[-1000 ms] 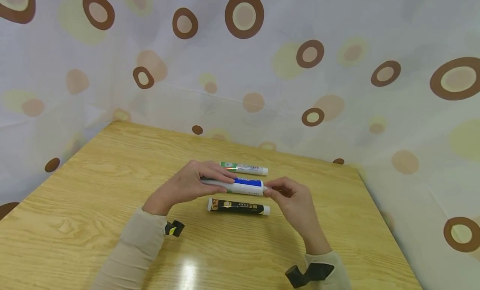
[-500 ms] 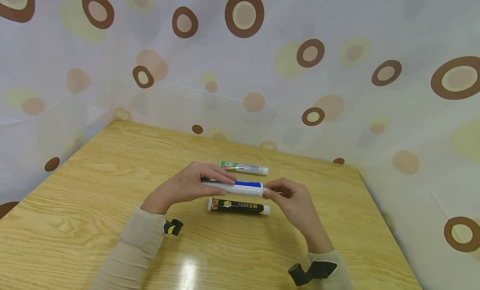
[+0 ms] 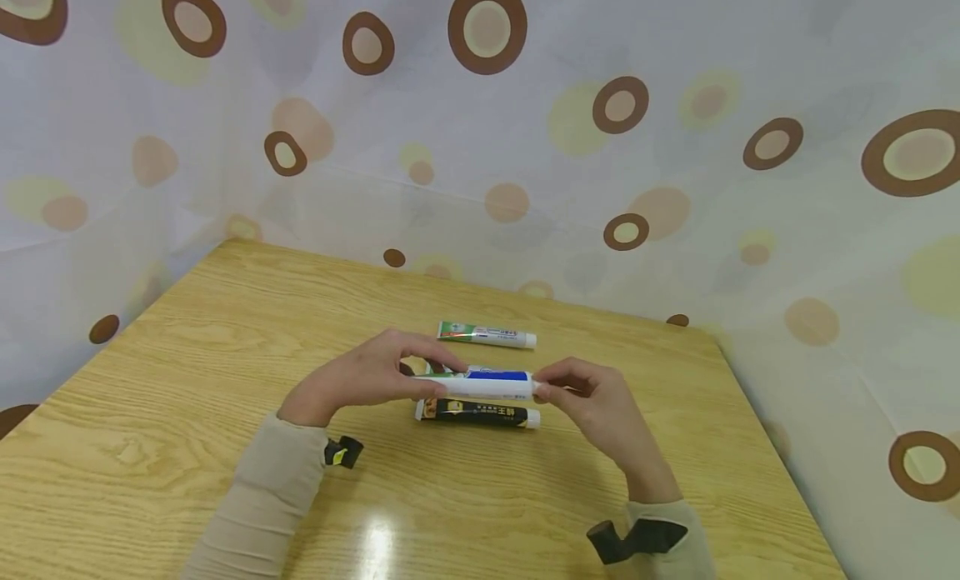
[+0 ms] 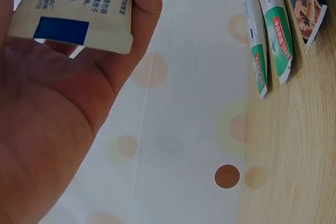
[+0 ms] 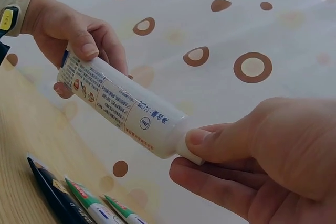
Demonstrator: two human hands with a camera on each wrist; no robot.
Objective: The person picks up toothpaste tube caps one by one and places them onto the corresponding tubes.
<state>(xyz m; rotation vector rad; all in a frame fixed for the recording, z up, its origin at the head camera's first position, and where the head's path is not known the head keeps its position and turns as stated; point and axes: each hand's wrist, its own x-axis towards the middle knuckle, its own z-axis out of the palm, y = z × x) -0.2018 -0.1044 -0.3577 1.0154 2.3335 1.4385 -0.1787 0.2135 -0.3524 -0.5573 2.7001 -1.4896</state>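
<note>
A white toothpaste tube with a blue panel [image 3: 491, 387] is held level above the table between both hands. My left hand [image 3: 363, 370] grips its flat tail end, thumb on one face and fingers on the other. At the other end, my right hand [image 3: 596, 401] pinches the white cap [image 5: 193, 153] between thumb and fingers; the cap is on the tube's neck. Printed blue text covers the side facing the right wrist camera. Below lie a black toothpaste tube [image 3: 476, 413] and, partly hidden behind the held one, a green and white toothpaste tube [image 4: 275, 22].
Farther back on the wooden table [image 3: 225, 355] lies a smaller green and white toothpaste tube [image 3: 487, 335]. All three lying tubes are roughly parallel, caps toward the right. A patterned curtain [image 3: 487, 147] stands behind the table and along its sides.
The held toothpaste tube has shifted slightly right and toward the person, and has turned so more white shows. The right hand moved with it; the left fingers now spread wider around the tail.
</note>
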